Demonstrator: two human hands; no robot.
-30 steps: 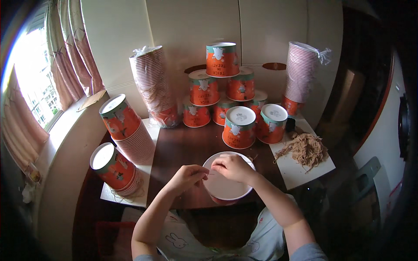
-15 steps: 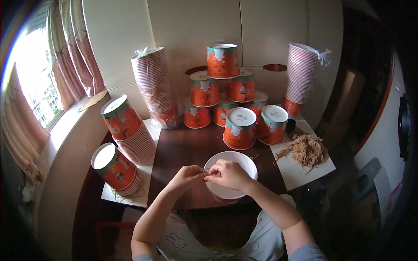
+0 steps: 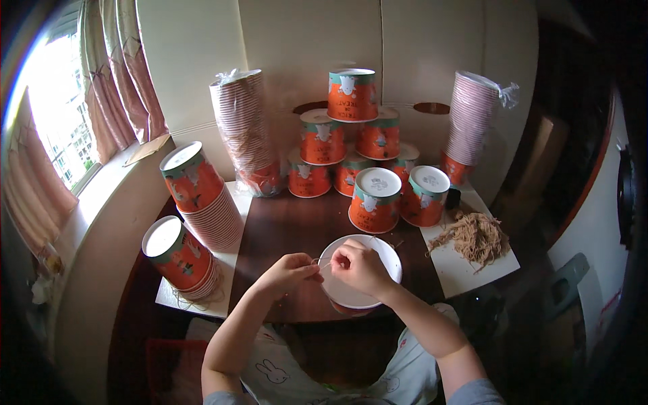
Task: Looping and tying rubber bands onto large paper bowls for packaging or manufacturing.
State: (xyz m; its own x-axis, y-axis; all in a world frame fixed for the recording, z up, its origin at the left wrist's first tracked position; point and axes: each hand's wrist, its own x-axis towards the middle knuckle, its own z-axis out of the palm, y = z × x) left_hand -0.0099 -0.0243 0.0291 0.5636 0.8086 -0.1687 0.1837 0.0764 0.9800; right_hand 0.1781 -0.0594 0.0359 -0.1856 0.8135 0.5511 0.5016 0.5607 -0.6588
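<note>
An upright paper bucket (image 3: 345, 298), white inside, stands at the table's near edge. Above its left rim my left hand (image 3: 295, 271) pinches a thin piece of twine (image 3: 325, 262) between thumb and fingers. My right hand (image 3: 362, 271) hangs over the bucket's opening with its fingertips closed on the twine's other part. A short stretch of the twine shows in the small gap between the hands. Whether the twine is joined to the bucket cannot be made out. A loose heap of brown twine (image 3: 478, 239) lies on the white board at right.
Orange and green upturned buckets (image 3: 376, 200) form a pyramid behind, with two in front. Tall bagged bucket stacks (image 3: 246, 128) (image 3: 470, 111) flank it. Two leaning stacks (image 3: 202, 196) (image 3: 177, 253) stand on the left white board (image 3: 217, 305). The dark table (image 3: 283, 216) lies between.
My hands have drawn slightly apart, the right one a little to the right, so that a stretch of twine now shows between them. The whole view has shifted slightly.
</note>
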